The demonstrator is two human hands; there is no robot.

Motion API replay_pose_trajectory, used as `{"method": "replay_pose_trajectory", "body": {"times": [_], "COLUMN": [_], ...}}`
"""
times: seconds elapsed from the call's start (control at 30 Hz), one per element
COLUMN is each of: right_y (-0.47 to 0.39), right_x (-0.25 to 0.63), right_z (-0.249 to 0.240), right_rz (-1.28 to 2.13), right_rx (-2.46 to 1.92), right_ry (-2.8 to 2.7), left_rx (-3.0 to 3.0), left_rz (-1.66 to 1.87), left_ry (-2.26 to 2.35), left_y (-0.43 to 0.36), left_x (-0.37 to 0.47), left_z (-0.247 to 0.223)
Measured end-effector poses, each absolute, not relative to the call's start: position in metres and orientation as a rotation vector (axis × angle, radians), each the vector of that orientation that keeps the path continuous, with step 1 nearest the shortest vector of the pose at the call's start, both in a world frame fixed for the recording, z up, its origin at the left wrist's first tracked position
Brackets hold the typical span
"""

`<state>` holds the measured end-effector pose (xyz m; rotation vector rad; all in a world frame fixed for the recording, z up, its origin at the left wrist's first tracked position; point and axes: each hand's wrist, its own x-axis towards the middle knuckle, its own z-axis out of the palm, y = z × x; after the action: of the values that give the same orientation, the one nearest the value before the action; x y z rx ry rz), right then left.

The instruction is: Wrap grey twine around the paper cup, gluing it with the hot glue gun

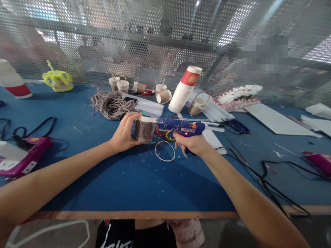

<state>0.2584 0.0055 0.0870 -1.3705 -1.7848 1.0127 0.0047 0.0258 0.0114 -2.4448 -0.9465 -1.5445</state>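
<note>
My left hand is wrapped round a paper cup covered in brown cord, with a white rim on top. In my right hand is a blue glue gun, its red light lit. The gun's nozzle points left and meets, or nearly meets, the cup's upper right edge; I cannot tell which. A loop of white cord lies on the table just below. Behind the gun are yellow-handled scissors, partly hidden.
Grey cord is heaped behind my left hand. A tilted stack of paper cups stands behind the gun. A small cup with a handle is beside it. Black cables run along the right. A magenta device lies at left.
</note>
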Motion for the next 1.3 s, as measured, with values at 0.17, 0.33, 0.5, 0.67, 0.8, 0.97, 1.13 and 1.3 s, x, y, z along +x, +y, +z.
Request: {"method": "replay_pose_trajectory", "body": {"times": [0.17, 0.33, 0.5, 0.67, 0.8, 0.97, 1.13, 1.3], "right_y": [0.005, 0.005, 0.004, 0.006, 0.007, 0.006, 0.007, 0.008], "right_x": [0.259, 0.260, 0.260, 0.262, 0.263, 0.262, 0.264, 0.266], "right_z": [0.090, 0.089, 0.091, 0.090, 0.089, 0.092, 0.091, 0.089], "right_rz": [1.036, 1.051, 1.033, 0.992, 0.989, 1.009, 0.993, 0.982], "right_rx": [-1.398, -1.417, -1.412, -1.430, -1.434, -1.429, -1.452, -1.419], "right_ry": [-1.754, -1.728, -1.733, -1.770, -1.761, -1.711, -1.714, -1.720], "left_rx": [-2.436, -2.428, -2.430, -2.452, -2.479, -2.505, -2.512, -2.510], "left_rz": [-1.561, -1.577, -1.615, -1.721, -1.810, -1.850, -1.922, -1.988], "left_ry": [-0.946, -0.980, -0.987, -1.000, -1.033, -1.012, -0.995, -0.977], "left_y": [0.026, 0.026, 0.028, 0.031, 0.033, 0.035, 0.037, 0.037], "left_x": [0.005, 0.004, 0.002, 0.002, 0.001, 0.000, 0.001, 0.002], "left_z": [0.012, 0.013, 0.011, 0.006, 0.002, 0.000, -0.003, -0.005]}}
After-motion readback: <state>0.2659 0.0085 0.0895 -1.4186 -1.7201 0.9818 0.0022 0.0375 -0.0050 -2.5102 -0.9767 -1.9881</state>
